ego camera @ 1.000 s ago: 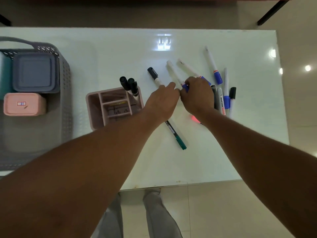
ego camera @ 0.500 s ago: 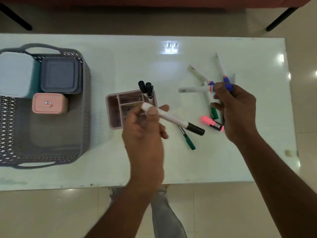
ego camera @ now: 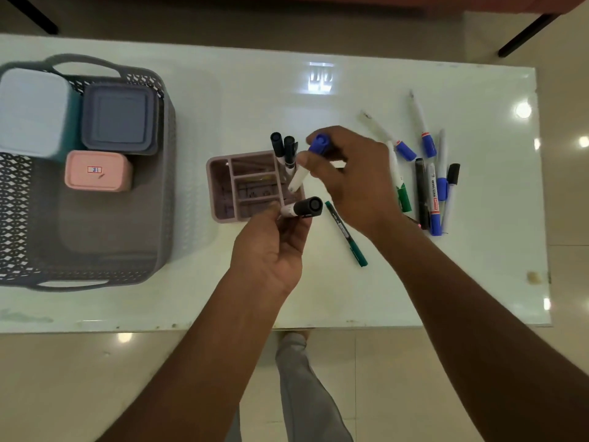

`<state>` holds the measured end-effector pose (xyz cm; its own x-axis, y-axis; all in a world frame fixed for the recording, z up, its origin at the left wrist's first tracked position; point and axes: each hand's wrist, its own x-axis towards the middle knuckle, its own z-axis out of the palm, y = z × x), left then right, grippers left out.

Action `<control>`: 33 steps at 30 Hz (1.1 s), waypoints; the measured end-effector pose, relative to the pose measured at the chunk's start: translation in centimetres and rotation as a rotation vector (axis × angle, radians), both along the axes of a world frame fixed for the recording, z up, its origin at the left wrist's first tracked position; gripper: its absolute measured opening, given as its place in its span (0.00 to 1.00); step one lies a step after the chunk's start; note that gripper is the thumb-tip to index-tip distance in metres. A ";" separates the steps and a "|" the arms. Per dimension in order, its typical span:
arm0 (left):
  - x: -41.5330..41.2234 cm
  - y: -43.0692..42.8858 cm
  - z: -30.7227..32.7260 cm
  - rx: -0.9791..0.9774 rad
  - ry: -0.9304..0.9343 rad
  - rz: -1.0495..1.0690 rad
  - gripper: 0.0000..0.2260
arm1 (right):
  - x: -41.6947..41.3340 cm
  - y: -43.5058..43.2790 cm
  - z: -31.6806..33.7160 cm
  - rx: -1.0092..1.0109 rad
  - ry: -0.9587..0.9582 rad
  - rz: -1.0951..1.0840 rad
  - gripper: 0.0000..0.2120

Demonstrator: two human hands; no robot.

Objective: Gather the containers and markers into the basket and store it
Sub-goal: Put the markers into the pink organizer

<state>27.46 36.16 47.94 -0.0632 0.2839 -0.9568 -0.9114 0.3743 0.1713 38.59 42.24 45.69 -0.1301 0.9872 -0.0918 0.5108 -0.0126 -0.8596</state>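
**Two markers in hand over the pink organizer**

We are looking down on the white table (ego camera: 242, 103). At the centre, the left hand (ego camera: 271, 247) comes up from six o'clock. Its fingers and thumb pinch a black-capped marker (ego camera: 306, 207), cap end towards us, just at the organizer's near right corner.

The right hand (ego camera: 357, 180) reaches in from four o'clock and grips a blue-capped marker (ego camera: 318, 144). The cap is up and the white barrel slants down towards seven o'clock, its end over the organizer's right-hand slot; we cannot tell whether it touches.

The pink organizer (ego camera: 211, 189) sits mid-table, with two black-capped markers (ego camera: 283, 147) standing in its far right corner.

Out at nine o'clock is the grey basket (ego camera: 166, 186), and we count three containers inside:
- a pale blue one (ego camera: 32, 110) at the far left
- a grey-lidded one (ego camera: 119, 118) beside it
- a small pink box (ego camera: 95, 171) just in front of them

At three o'clock the loose markers (ego camera: 430, 186) lie scattered on the table, blue, black and green caps among them. A slim green pen (ego camera: 345, 234) lies alone at five o'clock of the organizer, under the right wrist.
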 end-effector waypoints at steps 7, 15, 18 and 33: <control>-0.1 -0.3 -0.2 0.002 -0.058 -0.021 0.02 | -0.9 -0.8 -2.1 0.025 -0.116 -0.013 0.14; -0.2 0.7 -0.2 0.004 -0.150 -0.115 0.06 | 1.3 -4.6 1.0 -0.075 -0.003 0.064 0.22; -0.2 1.2 -0.3 0.004 -0.167 -0.139 0.08 | 1.1 -5.0 2.0 -0.036 0.064 0.120 0.15; -2.3 0.5 -3.3 0.182 0.720 -0.783 0.08 | -0.5 -4.3 -4.9 0.014 -0.249 -0.076 0.11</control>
